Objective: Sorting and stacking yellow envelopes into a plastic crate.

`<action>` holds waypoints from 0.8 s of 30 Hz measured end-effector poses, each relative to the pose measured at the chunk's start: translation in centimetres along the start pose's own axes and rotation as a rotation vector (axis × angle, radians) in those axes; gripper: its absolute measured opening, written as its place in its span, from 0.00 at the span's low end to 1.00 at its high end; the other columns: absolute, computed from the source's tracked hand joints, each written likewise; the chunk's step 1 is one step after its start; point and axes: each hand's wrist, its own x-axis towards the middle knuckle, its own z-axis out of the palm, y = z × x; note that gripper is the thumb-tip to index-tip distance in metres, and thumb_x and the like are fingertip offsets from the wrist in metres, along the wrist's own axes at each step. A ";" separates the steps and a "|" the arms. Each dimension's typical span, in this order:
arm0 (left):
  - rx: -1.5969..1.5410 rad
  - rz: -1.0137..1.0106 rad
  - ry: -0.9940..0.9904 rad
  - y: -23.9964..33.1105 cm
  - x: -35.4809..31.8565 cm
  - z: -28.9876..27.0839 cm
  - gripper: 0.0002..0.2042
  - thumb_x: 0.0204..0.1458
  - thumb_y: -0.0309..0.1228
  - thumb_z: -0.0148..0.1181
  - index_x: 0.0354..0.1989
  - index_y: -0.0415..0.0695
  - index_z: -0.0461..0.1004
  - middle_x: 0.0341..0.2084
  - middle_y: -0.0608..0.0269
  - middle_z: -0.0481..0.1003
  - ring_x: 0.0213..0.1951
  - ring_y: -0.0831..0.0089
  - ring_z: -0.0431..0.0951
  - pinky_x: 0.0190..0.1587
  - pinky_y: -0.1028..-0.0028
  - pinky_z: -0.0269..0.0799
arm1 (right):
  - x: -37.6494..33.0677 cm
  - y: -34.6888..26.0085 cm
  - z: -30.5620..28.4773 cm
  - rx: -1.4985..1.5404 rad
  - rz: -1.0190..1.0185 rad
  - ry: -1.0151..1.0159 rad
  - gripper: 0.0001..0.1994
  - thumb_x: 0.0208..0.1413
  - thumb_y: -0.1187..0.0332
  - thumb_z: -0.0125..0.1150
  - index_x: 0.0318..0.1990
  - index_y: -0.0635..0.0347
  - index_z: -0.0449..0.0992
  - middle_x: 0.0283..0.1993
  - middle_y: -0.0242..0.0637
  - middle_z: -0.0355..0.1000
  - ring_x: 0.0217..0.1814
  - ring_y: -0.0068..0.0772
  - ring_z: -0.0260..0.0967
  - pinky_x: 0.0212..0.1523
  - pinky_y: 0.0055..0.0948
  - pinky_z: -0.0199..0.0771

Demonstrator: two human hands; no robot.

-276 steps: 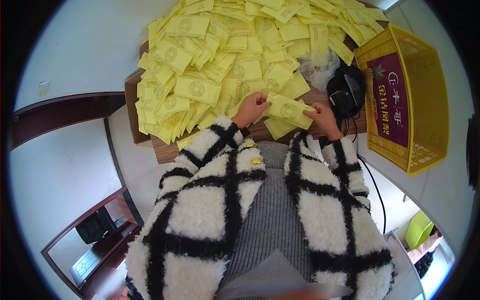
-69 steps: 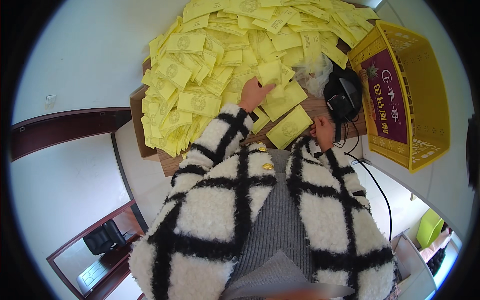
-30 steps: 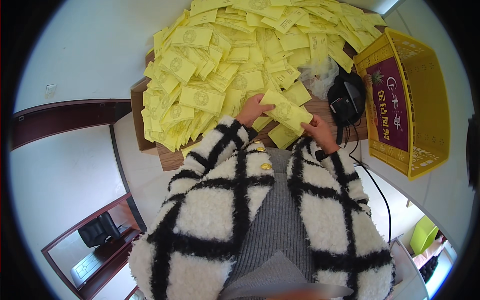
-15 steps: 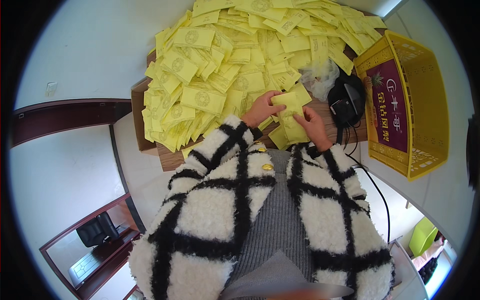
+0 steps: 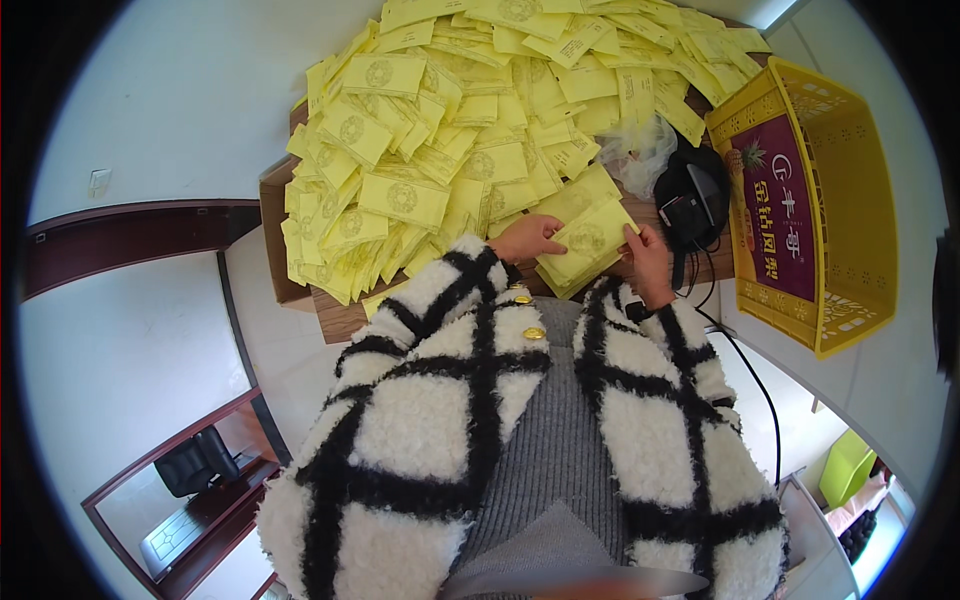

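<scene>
Left hand and right hand pinch opposite ends of a flat, yellow, rectangular, paper-like packet above similar yellow packets; slack fingertip grip could drop it among them.

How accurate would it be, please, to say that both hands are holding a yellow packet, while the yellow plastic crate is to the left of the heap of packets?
One part is wrong: in the head view, the yellow plastic crate is to the right of the heap of packets. The left hand and right hand are indeed holding a yellow packet.
</scene>
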 end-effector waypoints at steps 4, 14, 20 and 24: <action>0.441 0.008 0.112 -0.2 -0.5 0.9 0.21 0.42 0.33 0.68 0.45 0.39 0.73 0.30 0.58 0.77 0.33 0.71 0.76 0.35 0.73 0.70 | -0.5 1.2 -1.1 -0.170 0.025 0.006 0.09 0.58 0.63 0.59 0.32 0.59 0.72 0.23 0.26 0.69 0.24 0.13 0.64 0.23 0.17 0.61; 0.813 0.002 0.205 0.7 -1.3 1.7 0.23 0.36 0.45 0.70 0.36 0.44 0.70 0.26 0.55 0.74 0.32 0.56 0.76 0.33 0.64 0.69 | 0.2 3.5 -2.0 -0.407 0.038 0.094 0.11 0.52 0.63 0.65 0.29 0.59 0.71 0.22 0.26 0.68 0.21 0.14 0.62 0.21 0.18 0.60; 0.906 0.071 0.528 0.8 -1.1 0.9 0.25 0.41 0.44 0.67 0.42 0.41 0.68 0.29 0.51 0.76 0.33 0.54 0.77 0.35 0.61 0.71 | 0.5 3.8 -2.1 -0.422 -0.008 0.128 0.11 0.53 0.62 0.64 0.30 0.60 0.72 0.23 0.25 0.68 0.22 0.14 0.63 0.22 0.18 0.60; 1.013 0.200 0.536 0.6 -0.6 1.0 0.29 0.43 0.42 0.66 0.49 0.39 0.64 0.28 0.48 0.76 0.34 0.54 0.78 0.35 0.60 0.72 | 0.2 3.4 -1.8 -0.361 -0.002 0.138 0.13 0.55 0.59 0.62 0.32 0.59 0.72 0.24 0.25 0.68 0.22 0.14 0.63 0.22 0.18 0.61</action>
